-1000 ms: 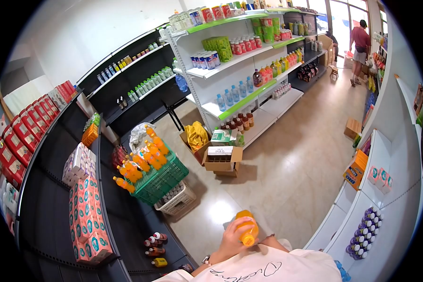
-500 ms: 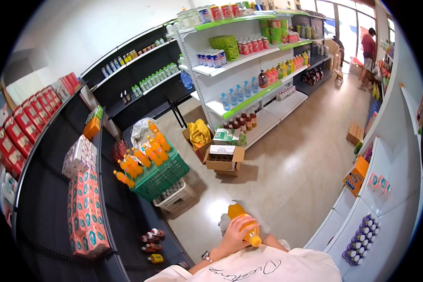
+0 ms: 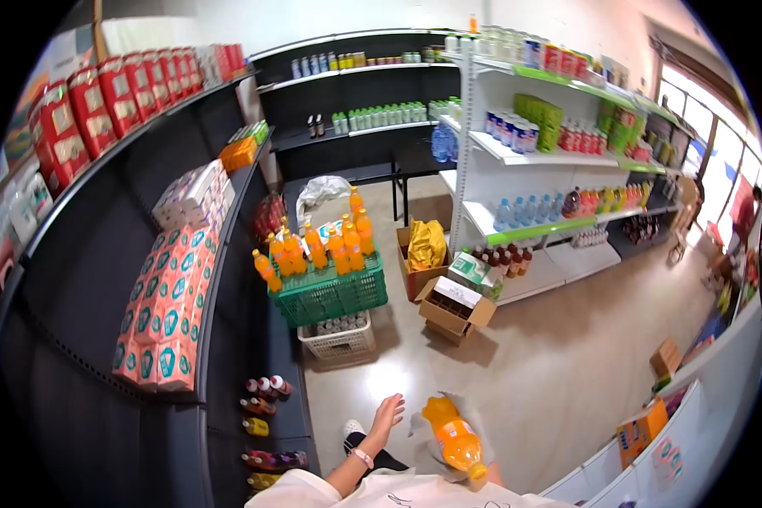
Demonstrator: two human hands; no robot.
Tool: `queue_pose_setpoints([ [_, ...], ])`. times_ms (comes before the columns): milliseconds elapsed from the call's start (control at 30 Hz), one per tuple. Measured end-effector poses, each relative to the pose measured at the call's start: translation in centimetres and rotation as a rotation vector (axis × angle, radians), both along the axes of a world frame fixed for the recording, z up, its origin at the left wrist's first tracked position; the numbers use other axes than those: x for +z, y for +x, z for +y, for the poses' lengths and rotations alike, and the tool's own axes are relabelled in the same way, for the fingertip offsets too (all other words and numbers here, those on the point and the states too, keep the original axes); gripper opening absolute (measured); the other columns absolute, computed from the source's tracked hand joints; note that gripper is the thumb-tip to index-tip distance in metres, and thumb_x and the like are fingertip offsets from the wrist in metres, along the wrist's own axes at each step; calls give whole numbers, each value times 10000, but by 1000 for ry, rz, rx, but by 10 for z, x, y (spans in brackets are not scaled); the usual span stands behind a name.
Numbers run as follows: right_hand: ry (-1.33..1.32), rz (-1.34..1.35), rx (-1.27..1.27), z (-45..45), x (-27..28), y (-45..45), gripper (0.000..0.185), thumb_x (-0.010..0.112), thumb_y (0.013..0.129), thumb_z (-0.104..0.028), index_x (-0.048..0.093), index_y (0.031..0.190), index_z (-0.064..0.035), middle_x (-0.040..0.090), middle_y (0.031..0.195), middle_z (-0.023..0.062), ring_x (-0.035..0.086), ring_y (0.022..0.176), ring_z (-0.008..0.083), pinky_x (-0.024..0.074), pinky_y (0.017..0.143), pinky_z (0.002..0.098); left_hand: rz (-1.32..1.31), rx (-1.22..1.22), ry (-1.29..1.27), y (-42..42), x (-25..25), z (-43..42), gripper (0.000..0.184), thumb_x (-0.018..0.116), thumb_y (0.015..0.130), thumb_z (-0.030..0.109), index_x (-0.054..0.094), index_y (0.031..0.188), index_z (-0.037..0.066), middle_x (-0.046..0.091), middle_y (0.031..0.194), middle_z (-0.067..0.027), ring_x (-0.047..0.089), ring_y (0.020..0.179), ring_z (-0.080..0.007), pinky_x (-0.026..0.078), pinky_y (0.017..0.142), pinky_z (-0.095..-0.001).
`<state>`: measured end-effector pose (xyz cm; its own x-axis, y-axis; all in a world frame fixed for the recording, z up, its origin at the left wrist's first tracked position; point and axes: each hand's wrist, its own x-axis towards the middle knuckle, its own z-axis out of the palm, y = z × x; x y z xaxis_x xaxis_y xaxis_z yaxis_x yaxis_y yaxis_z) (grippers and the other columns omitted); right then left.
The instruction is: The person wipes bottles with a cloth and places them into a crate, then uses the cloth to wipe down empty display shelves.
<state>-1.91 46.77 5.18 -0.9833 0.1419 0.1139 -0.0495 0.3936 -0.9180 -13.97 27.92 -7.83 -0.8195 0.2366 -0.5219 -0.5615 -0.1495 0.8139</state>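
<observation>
My left hand (image 3: pixel 387 416) is raised to the left of an orange drink bottle (image 3: pixel 457 435), apart from it, fingers stretched out and holding nothing. The bottle is tilted in front of my shirt, its cap towards me. Only a bit of my right hand (image 3: pixel 494 473) shows beside the cap; its fingers are hidden behind the bottle, which it holds. Grey cloth-like material (image 3: pixel 424 440) sticks out around the bottle. Farther ahead, several similar orange bottles (image 3: pixel 338 249) stand in a green crate (image 3: pixel 330 302), one leaning out at the left.
The green crate rests on a white basket (image 3: pixel 339 342). An open cardboard box (image 3: pixel 455 315) stands on the floor. Dark shelves (image 3: pixel 171 432) line the left, with pink tissue packs (image 3: pixel 169 309). White shelving (image 3: pixel 533 233) holds drinks. A person (image 3: pixel 743 216) is far right.
My left hand has let go of the orange bottle, opened and moved left. The view has swung left, bringing the crate and left shelves nearer the middle.
</observation>
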Motion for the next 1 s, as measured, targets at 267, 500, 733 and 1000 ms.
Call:
queue_pose_setpoints([
  [267,-3,-50,151,-68,0,-96,591,747,745,-5,483,1273,12,612,1081,130,608,942,211,472,835,268,-361,-28,166,-68,12,-38,663,476,866,659,526,1289,151,529,1308,-69,481,1189,-227,345,1006,-445],
  [500,-25,17,327,-150,10,-198,592,752,738,6,488,1269,12,616,1074,130,612,934,209,475,827,265,-346,21,394,-168,-37,-124,355,580,910,442,623,1055,120,653,930,-7,627,827,-144,519,772,-294],
  [733,-149,51,440,-236,11,-286,594,756,731,16,493,1264,13,620,1066,129,616,925,206,479,819,262,-166,-62,159,-241,-20,-225,560,511,890,570,589,1239,140,608,1199,-55,582,1057,-165,428,952,-306],
  [1000,-193,97,428,-268,13,-350,596,762,724,28,499,1259,13,624,1057,129,621,915,203,483,810,259,-237,67,500,-304,-56,-255,461,531,940,424,581,1189,39,635,1147,-138,607,1060,-239,466,948,-371],
])
